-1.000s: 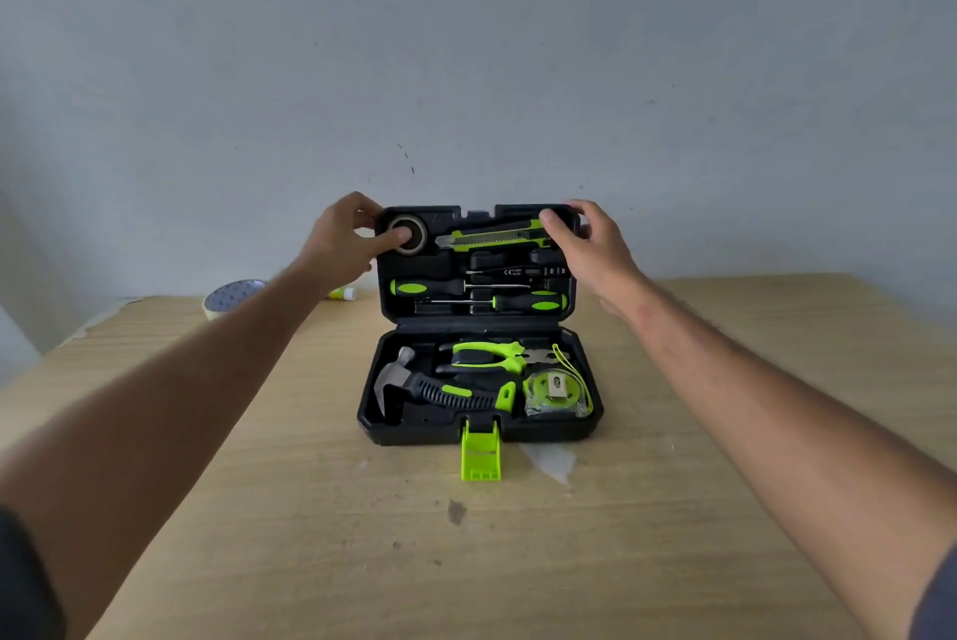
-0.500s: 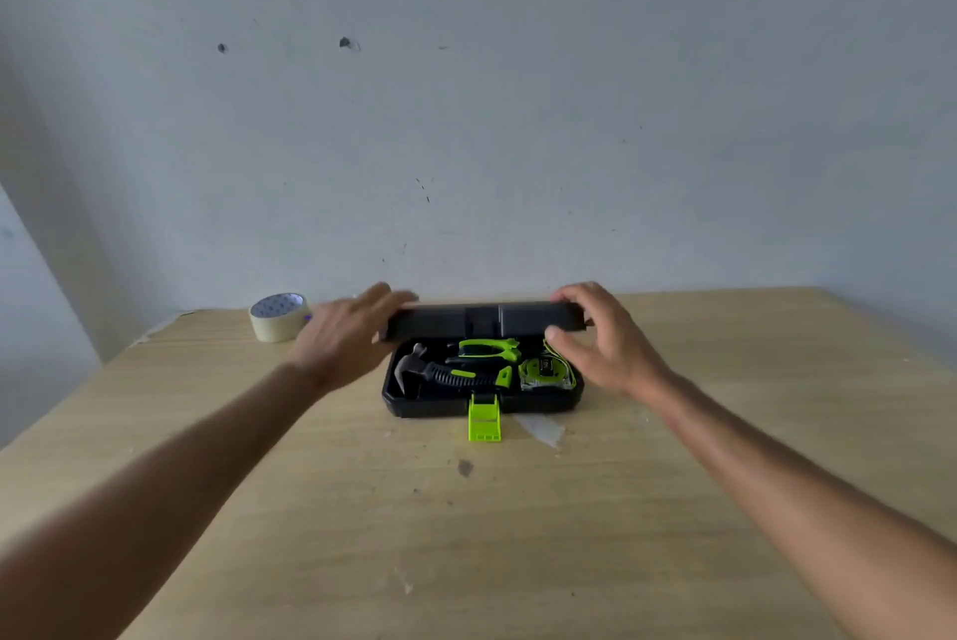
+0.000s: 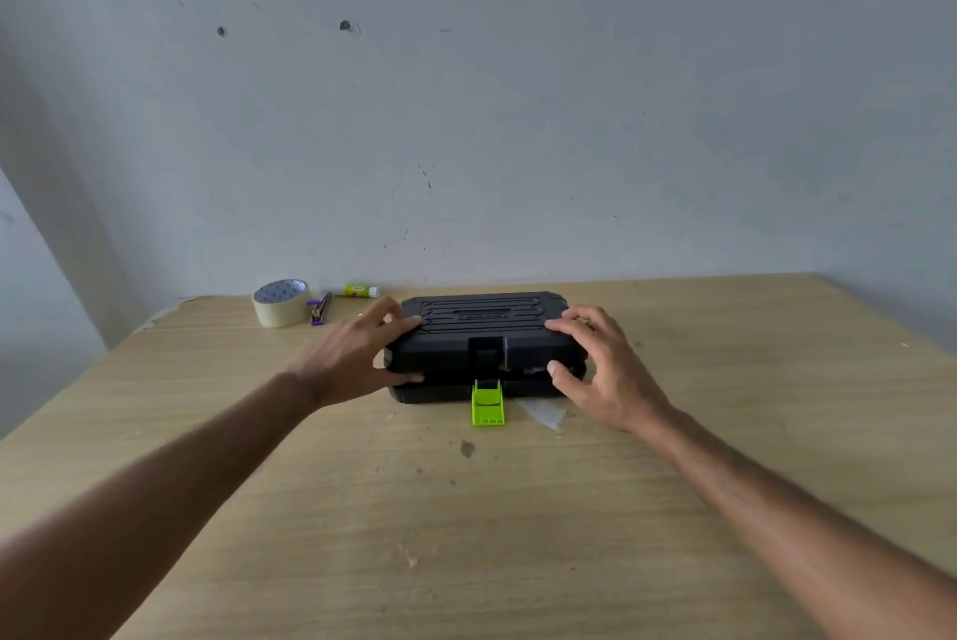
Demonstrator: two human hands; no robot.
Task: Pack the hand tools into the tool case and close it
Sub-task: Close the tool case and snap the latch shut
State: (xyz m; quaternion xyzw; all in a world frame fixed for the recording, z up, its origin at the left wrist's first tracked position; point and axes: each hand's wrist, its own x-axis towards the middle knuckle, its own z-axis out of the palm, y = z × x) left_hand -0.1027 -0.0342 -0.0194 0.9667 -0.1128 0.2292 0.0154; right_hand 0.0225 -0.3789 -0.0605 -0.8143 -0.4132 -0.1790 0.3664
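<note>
The black tool case (image 3: 484, 328) lies on the wooden table (image 3: 466, 510) with its lid down over the base; a narrow gap shows along the front right. Its lime-green latch (image 3: 487, 404) hangs open, flat on the table in front. My left hand (image 3: 357, 354) grips the case's left end, fingers on the lid and thumb at the seam. My right hand (image 3: 600, 370) holds the right end the same way, fingers spread on the lid. The tools inside are hidden.
A roll of masking tape (image 3: 280, 303), a purple stapler (image 3: 320, 309) and a glue stick (image 3: 361, 291) lie at the table's back left near the wall. A scrap of clear tape (image 3: 541, 414) sticks to the table right of the latch.
Both hands swung the lid from upright down onto the base, hiding the tools. The view has pulled back from the case.
</note>
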